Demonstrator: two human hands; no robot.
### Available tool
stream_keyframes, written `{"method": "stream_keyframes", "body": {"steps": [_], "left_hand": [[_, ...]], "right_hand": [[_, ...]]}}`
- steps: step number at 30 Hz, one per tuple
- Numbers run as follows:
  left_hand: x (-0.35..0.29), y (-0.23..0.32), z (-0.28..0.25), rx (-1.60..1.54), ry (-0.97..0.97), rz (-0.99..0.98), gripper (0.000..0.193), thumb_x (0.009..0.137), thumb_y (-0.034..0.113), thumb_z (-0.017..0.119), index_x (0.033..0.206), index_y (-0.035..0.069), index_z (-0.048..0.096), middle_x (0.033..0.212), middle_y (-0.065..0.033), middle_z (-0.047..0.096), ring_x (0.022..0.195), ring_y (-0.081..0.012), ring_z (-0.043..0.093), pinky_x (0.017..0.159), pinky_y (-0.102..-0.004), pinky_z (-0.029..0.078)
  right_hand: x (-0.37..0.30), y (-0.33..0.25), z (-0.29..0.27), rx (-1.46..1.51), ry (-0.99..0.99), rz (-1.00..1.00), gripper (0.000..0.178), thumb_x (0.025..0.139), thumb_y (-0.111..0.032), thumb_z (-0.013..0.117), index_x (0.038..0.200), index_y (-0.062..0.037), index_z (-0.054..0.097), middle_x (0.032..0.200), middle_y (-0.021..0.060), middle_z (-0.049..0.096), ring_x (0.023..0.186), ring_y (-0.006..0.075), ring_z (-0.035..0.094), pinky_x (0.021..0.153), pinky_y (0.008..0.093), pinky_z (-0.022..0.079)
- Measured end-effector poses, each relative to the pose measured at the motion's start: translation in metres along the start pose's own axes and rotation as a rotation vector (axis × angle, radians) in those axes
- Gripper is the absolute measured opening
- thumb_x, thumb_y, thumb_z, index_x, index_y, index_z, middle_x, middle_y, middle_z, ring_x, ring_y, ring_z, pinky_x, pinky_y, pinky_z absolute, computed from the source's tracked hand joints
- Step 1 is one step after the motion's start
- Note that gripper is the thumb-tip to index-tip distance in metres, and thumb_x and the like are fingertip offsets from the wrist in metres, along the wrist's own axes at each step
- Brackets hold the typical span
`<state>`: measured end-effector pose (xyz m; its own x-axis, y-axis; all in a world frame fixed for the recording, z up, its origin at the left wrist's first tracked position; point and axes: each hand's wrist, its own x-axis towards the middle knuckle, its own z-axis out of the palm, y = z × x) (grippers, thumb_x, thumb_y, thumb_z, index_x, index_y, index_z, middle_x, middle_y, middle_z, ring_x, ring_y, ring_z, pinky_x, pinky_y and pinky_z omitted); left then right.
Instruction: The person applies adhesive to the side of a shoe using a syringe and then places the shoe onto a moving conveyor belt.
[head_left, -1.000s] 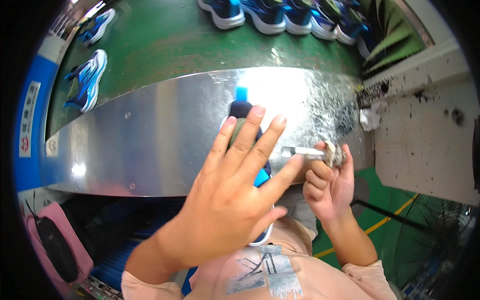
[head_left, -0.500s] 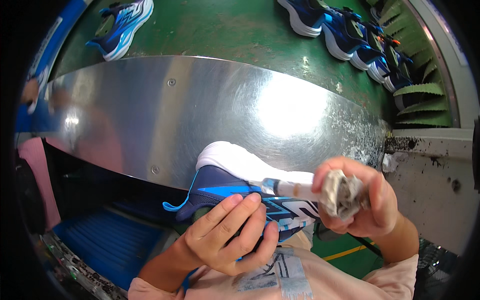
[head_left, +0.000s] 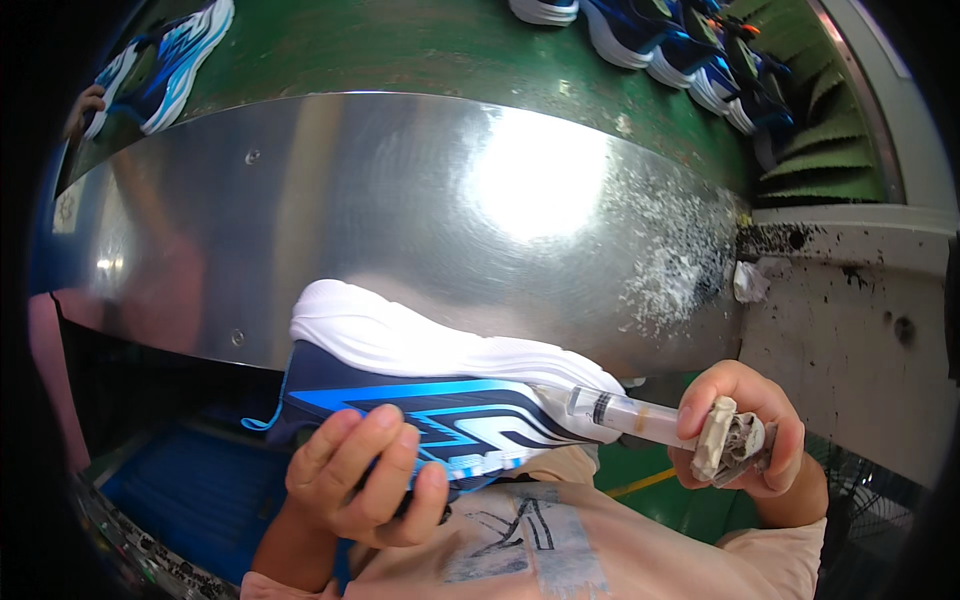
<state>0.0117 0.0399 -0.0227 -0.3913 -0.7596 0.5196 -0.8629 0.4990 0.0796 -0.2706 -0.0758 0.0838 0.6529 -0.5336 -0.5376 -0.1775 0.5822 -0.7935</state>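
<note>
A navy and blue running shoe [head_left: 395,395] with a thick white sole lies on its side in front of me, sole facing away. My left hand [head_left: 368,475] holds it from below, with its fingers against the upper; the thumb is hidden. In my right hand [head_left: 750,425] is a clear syringe [head_left: 640,418], pointing left. Its tip is at the line where upper and sole meet, near the toe; I cannot tell whether it touches. A crusty grey-white lump [head_left: 738,442] covers the syringe's rear end inside my right hand.
A curved metal plate [head_left: 380,210] lies beyond the shoe, bordering a green conveyor [head_left: 400,60]. Several similar shoes [head_left: 640,35] stand at the far right by green strip flaps [head_left: 825,135]. Another person's hand [head_left: 88,108] is at shoes on the far left. A blue bin [head_left: 190,490] sits lower left.
The syringe tip has moved along the sole seam from mid-shoe toward the toe. Shoe and left hand have shifted left in view. The conveyor shoes also appear further left.
</note>
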Motion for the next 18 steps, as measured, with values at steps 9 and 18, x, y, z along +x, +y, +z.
{"method": "stream_keyframes", "body": {"steps": [9, 18], "left_hand": [[0.008, 0.004, 0.002, 0.029, 0.026, -0.024, 0.031, 0.081, 0.016, 0.069, 0.101, 0.015, 0.046, 0.104, -0.0072, 0.062, 0.102, -0.0301, 0.062, 0.090, -0.0459, 0.051], [0.037, 0.001, -0.009, -0.021, -0.093, 0.049, 0.050, 0.074, 0.022, 0.076, 0.111, 0.001, 0.050, 0.113, -0.0193, 0.059, 0.103, -0.0396, 0.060, 0.090, -0.0511, 0.049]], "right_hand": [[-0.051, 0.060, -0.009, 0.256, 0.118, -0.205, 0.092, 0.075, -0.074, 0.046, 0.118, 0.0066, 0.044, 0.093, 0.0065, 0.056, 0.078, 0.0080, 0.054, 0.063, 0.0195, 0.042], [-0.056, 0.113, -0.004, 0.580, 0.145, -0.432, 0.092, 0.075, -0.075, 0.047, 0.122, 0.0030, 0.041, 0.087, 0.0043, 0.056, 0.073, 0.0065, 0.051, 0.060, 0.0189, 0.039]]}}
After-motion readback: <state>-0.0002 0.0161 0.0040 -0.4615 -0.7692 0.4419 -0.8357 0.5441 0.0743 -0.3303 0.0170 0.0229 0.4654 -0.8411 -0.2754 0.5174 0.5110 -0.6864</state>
